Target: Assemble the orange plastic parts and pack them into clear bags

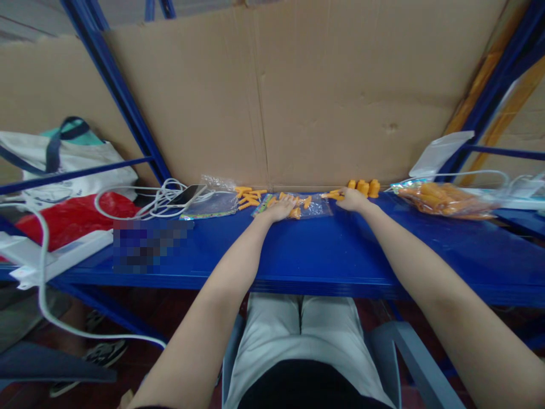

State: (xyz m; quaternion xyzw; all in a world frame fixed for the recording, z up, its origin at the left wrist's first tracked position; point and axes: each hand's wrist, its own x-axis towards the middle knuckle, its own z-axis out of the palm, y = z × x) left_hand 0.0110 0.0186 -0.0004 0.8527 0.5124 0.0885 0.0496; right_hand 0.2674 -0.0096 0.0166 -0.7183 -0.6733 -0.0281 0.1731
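My left hand (pixel 281 209) lies on a clear plastic bag (pixel 321 207) with several small orange plastic pieces (pixel 307 202) in or on it. Its fingers look stretched out over the bag. To the right, my right hand (pixel 354 200) has its fingers curled down at a few slim orange plastic pieces (pixel 332 195) and seems to grip one; the fingertips are partly hidden. Just behind that hand stand several thicker orange plastic pieces (pixel 374 188) in a row. Left of the bag, a loose pile of slim orange pieces (pixel 248 197) rests beside another clear bag (pixel 215 206).
A full bag of orange pieces (pixel 445 199) lies on the right of the blue table (pixel 315 250). On the left are a phone (pixel 187 196), white cables (pixel 159 199), a red bag (pixel 85 218) and a white power strip (pixel 63 255). Cardboard (pixel 315 102) closes off the back.
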